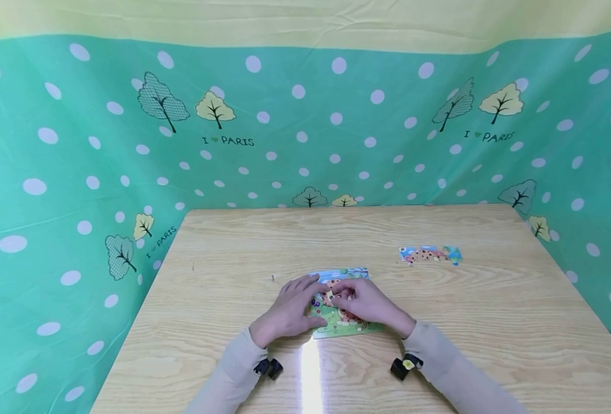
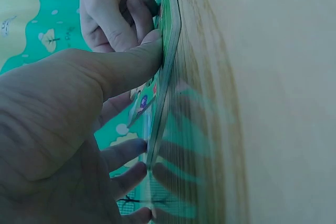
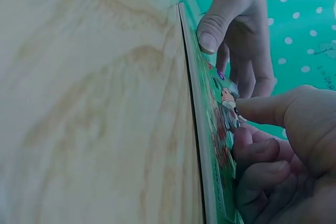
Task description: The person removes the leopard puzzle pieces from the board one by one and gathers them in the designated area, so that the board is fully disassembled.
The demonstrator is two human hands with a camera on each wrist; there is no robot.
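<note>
A colourful jigsaw board (image 1: pixel 348 329) lies flat on the wooden table (image 1: pixel 491 322) in front of me. My left hand (image 1: pixel 305 296) rests on the board's left side with its fingers fairly straight. In the left wrist view its thumb (image 2: pixel 134 59) presses on the board's edge (image 2: pixel 169 61). My right hand (image 1: pixel 344 294) lies over the middle of the board, fingers curled. It pinches a small puzzle piece (image 3: pixel 229 109) against the picture. The board (image 3: pixel 210 129) is seen edge-on in the right wrist view, with the left hand's thumb (image 3: pixel 210 34) at its far end.
A short strip of joined puzzle pieces (image 1: pixel 429 255) lies apart on the table, to the back right of the board. Green dotted cloth (image 1: pixel 77 172) walls the table on the left, back and right.
</note>
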